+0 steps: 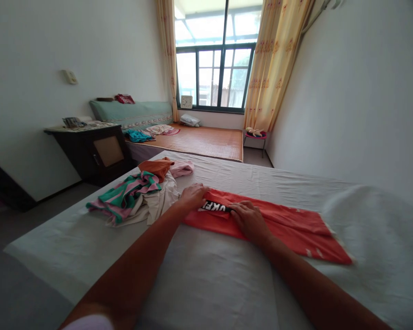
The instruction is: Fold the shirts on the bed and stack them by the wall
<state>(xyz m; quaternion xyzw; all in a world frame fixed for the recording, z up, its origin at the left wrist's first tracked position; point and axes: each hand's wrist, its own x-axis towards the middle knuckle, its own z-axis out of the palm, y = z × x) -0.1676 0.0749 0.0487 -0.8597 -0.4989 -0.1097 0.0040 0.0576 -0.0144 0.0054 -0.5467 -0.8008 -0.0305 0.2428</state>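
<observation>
A red-orange garment [289, 224], folded into a long strip, lies across the white-sheeted bed in front of me. Near its left end a black band with white letters [215, 206] faces up. My left hand [193, 197] is closed around the garment's left end, fingers curled over the far edge. Further right, my right hand [250, 220] lies on the cloth with fingers stretched out, its fingertips touching the right end of the black band. Exactly what kind of garment it is cannot be made out.
Left of the garment, a loose pile holds a green-and-pink striped cloth [124, 199], a cream cloth [158, 201], a rust-brown cloth [157, 168] and a pink cloth [182, 168]. Beyond stand a dark cabinet [86, 153], a second bed [206, 140] and a small stool [255, 135].
</observation>
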